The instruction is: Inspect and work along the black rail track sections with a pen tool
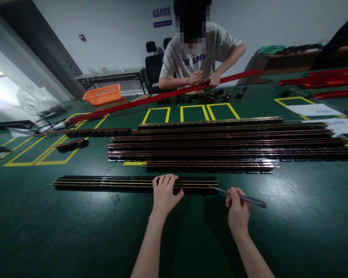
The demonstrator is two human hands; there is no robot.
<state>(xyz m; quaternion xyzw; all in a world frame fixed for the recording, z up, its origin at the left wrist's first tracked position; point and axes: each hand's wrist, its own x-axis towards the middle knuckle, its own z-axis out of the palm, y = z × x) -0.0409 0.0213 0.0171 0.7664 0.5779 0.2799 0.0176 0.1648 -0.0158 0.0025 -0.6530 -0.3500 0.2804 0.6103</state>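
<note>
A long black strip with several thin brass-coloured rods (118,183) lies crosswise in front of me. My left hand (166,192) grips it across its width, right of its middle, fingers over the far edge and thumb by the near edge. In my right hand (239,210) is a slim pen-like tool (252,200), held between thumb and fingers. Its thin metal tip meets the strip close to the right end. Exactly what the tip touches is too small to tell.
Beyond the strip, several similar long strips (220,144) lie side by side on the green table (104,235). Short dark pieces (72,145) lie at left. Across the table, a person (201,58) handles a long red bar (150,98). An orange basket (102,94) stands at back left.
</note>
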